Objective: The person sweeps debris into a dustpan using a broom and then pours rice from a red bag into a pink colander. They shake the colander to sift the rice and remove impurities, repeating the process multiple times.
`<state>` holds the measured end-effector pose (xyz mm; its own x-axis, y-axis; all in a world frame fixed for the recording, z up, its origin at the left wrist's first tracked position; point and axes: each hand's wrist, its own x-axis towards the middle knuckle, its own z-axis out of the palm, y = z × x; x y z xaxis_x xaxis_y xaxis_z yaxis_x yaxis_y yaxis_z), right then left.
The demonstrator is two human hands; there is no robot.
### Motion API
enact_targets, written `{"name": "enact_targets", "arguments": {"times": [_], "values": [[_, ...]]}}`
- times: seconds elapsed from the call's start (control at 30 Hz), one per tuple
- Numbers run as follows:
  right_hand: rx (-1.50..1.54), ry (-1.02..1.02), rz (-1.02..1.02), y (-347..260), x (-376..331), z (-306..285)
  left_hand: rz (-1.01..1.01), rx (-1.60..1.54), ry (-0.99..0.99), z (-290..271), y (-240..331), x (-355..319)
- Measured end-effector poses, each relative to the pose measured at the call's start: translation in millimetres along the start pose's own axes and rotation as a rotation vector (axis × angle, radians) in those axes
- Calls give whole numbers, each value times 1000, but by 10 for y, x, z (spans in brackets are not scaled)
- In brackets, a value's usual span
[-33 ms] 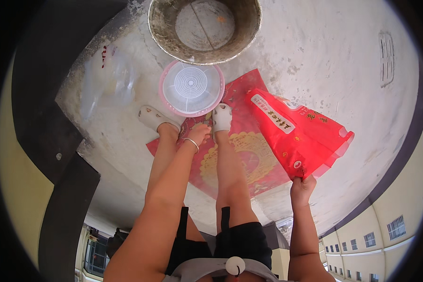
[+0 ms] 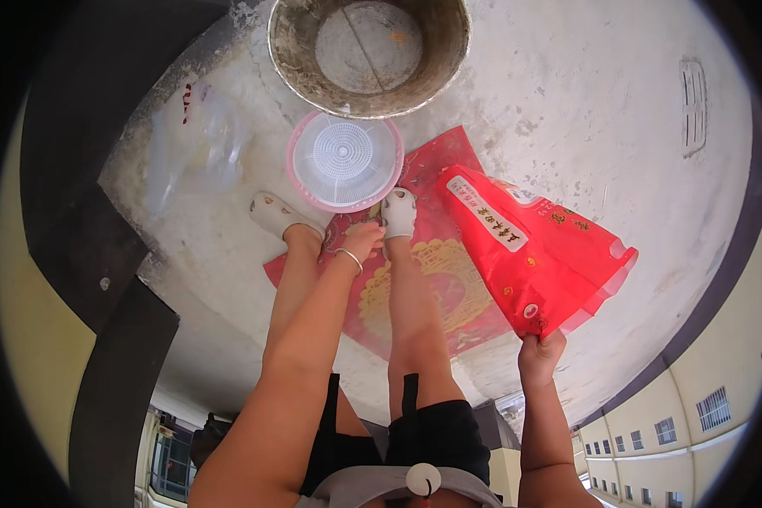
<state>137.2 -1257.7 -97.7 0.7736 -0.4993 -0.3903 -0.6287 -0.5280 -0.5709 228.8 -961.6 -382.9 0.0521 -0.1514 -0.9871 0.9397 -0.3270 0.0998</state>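
My right hand (image 2: 541, 359) is closed on the gathered lower corner of a red plastic bag (image 2: 529, 241) with gold and white print. The bag hangs spread out and slack, over the right part of a red mat (image 2: 436, 292) with a gold pattern. My left hand (image 2: 363, 241), with a bangle at the wrist, is between my feet, close to the right shoe (image 2: 399, 212). Its fingers are curled, and whatever they hold, if anything, is hidden. Just beyond it lies a pink-rimmed basin with a white strainer basket (image 2: 345, 161) in it.
A large worn metal tub (image 2: 283, 63) stands at the far edge, right behind the basin. On the concrete to the left lies a crumpled clear plastic bag (image 2: 196, 157). A dark ledge (image 2: 85, 203) runs along the left, and a slotted drain cover (image 2: 694, 107) is at the far right.
My right hand has shifted slightly down and left, and the red bag has moved with it. My left hand has barely moved.
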Motion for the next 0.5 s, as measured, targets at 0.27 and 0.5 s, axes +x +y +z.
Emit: {"name": "enact_targets", "arguments": {"times": [0.27,0.5], "values": [[83,-362,-114,-1472,-730,-282,207,-341,-179,51,676,-376],[162,-381,-226,-1869,-598,163,246,-391,148,-1426,342,-1009]]}}
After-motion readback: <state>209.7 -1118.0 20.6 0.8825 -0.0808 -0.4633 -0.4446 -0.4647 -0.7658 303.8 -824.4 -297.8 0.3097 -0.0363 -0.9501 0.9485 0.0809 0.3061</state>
